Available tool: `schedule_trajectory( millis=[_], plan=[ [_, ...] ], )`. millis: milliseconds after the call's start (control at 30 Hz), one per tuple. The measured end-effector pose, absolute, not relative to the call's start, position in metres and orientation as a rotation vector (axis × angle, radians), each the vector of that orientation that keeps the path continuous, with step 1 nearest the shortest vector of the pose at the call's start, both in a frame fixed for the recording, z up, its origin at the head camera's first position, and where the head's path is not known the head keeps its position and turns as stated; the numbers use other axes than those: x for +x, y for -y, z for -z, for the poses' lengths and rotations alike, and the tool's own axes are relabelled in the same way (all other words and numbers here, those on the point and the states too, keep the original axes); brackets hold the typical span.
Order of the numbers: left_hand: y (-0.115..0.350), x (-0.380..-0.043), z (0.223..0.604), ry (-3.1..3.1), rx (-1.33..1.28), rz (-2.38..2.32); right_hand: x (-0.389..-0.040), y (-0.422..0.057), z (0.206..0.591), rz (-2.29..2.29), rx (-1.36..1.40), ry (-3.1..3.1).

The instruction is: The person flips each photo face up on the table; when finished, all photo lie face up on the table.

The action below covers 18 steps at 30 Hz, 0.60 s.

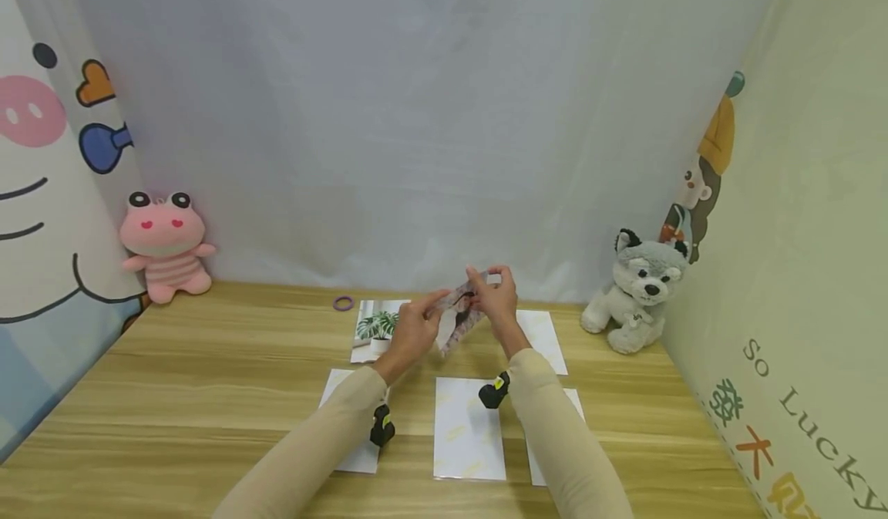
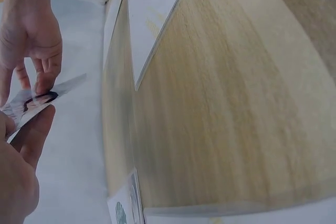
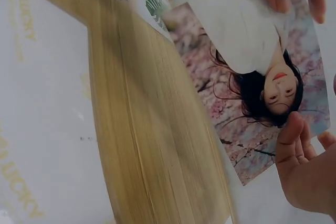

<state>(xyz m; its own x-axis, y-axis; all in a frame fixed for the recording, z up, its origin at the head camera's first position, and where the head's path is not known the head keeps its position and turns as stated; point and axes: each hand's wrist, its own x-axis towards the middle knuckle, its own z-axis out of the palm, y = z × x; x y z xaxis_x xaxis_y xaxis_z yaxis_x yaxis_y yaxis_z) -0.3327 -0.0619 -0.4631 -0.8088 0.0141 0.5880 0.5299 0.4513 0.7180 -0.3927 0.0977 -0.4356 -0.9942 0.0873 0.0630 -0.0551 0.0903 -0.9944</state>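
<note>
A photo print [image 3: 220, 93] of a person in white among pink blossoms is held up above the far part of the table. My left hand [image 1: 414, 330] pinches one side of it between thumb and fingers. On the opposite side my right hand [image 1: 496, 301] grips it, the thumb over the picture face in the right wrist view. The print hangs tilted, clear of the wood. Just left of my left hand lies another photo print [image 1: 378, 330], showing a green plant in a white pot.
White-backed prints with yellow lettering lie around my forearms, including one in the middle [image 1: 465, 434] and one at back right [image 1: 544, 342]. A purple ring [image 1: 343, 303] lies near the back edge. A pink plush frog [image 1: 166, 249] and a grey plush dog [image 1: 638, 291] sit at the corners.
</note>
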Motion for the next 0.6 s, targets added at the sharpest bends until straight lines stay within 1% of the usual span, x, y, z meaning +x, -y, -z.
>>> schedule_trajectory(
  millis=[133, 400, 600],
  plan=[
    [0.064, -0.333, 0.465, 2.161, -0.396, 1.352, -0.394, -0.104, 0.434, -2.023, -0.013, 2.286],
    [0.067, -0.336, 0.469, 2.092, -0.29, 1.485, -0.396, -0.127, 0.436, -1.974, 0.15, 2.575],
    [0.069, -0.337, 0.469, 2.023, -0.221, 1.602, -0.396, -0.143, 0.443, -2.177, 0.23, 2.643]
  ],
)
